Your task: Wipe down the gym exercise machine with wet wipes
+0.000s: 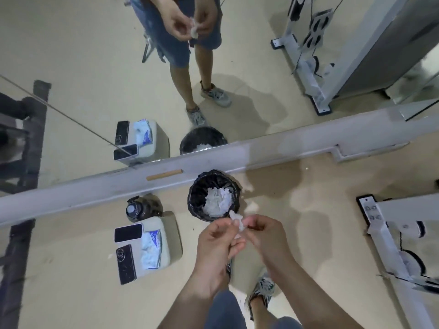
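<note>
Floor: pale beige and smooth [308, 198], with soft shadows and a few white scraps lying beside the bin.
Wall: a large mirror [95, 55] sits above a grey ledge [261, 150] that runs slantwise across the view. A short wooden strip [164, 175] lies on the ledge.
Mirror: it reflects the person's legs, both hands, the bin and the white box.
Hands: the left hand [217, 243] and right hand [263, 236] are close together at the near edge of the bin, and both pinch the same wipe.
Wipe: small, white and crumpled [237, 222], held between the fingertips of the two hands.
Bin: round, lined with a black bag [197, 198] and set against the ledge. It is partly filled with used white wipes [217, 201].
White box: stands on the floor left of the bin [173, 233]. It carries a pack of wipes [152, 250] and two dark phones [128, 233] side by side.
Bottle: dark, lying between the box and the ledge [140, 208].
Machine: a white metal frame [389, 233] on the floor at the right, well apart from the hands.
Foot: one patterned shoe [262, 290] shows below the right forearm.
</note>
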`<state>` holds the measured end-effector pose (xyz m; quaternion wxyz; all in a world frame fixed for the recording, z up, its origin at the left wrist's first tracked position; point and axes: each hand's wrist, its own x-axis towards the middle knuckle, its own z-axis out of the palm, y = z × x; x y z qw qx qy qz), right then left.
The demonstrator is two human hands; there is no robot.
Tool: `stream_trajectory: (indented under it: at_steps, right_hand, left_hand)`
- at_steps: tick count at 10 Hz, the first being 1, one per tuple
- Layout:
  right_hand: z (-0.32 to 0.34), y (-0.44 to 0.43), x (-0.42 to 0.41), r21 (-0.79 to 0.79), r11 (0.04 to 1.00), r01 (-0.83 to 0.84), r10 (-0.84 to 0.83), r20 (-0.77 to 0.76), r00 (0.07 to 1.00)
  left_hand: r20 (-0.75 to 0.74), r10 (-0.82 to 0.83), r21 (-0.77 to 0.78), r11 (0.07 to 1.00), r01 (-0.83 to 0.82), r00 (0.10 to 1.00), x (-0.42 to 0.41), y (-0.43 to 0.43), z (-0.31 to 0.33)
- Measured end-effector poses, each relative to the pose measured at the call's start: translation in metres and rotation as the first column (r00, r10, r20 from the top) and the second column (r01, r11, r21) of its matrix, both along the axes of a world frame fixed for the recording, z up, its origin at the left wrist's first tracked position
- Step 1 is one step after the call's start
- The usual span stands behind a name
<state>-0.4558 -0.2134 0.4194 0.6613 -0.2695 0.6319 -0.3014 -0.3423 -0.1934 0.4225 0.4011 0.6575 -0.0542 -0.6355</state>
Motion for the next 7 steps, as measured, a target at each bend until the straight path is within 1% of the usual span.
stream_trajectory:
  at_steps: [1, 2, 3, 4, 5, 6, 7]
  right_hand:
    - [-0.016, -0.006, 0.022, 0.041, 0.996, -0.081, 0.082, -0.034, 0.996]
    - [-0.049, -0.024, 0.054, 0.142, 0.984, -0.103, 0.107, -0.022, 0.994]
    - [-0.065, -0.036, 0.07, 0.197, 0.98, -0.017, 0.028, -0.054, 0.998]
    - [-0.096, -0.051, 0.091, 0.257, 0.96, 0.112, -0.087, -0.109, 0.99]
    - [-0.126, -0.054, 0.1, 0.288, 0.937, 0.197, -0.155, -0.165, 0.974]
    - [-0.134, -0.049, 0.102, 0.312, 0.911, 0.269, -0.226, -0.167, 0.96]
    - [-0.134, -0.039, 0.099, 0.327, 0.897, 0.297, -0.256, -0.162, 0.953]
  left_hand:
    - [0.141, -0.04, -0.028, 0.999, 0.045, 0.989, 0.029, -0.01, -0.025]
    - [0.232, -0.137, -0.024, 0.989, 0.147, 0.963, 0.066, -0.035, -0.077]
    - [0.294, -0.145, 0.066, 0.989, 0.131, 0.945, 0.084, -0.052, -0.122]
    - [0.293, -0.183, 0.162, 0.977, 0.14, 0.938, 0.107, -0.076, -0.182]
    - [0.325, -0.381, 0.211, 0.921, 0.327, 0.866, 0.124, -0.097, -0.23]
    - [0.257, -0.507, 0.233, 0.859, 0.457, 0.822, 0.134, -0.112, -0.263]
    - [0.304, -0.606, 0.267, 0.795, 0.545, 0.735, 0.14, -0.12, -0.275]
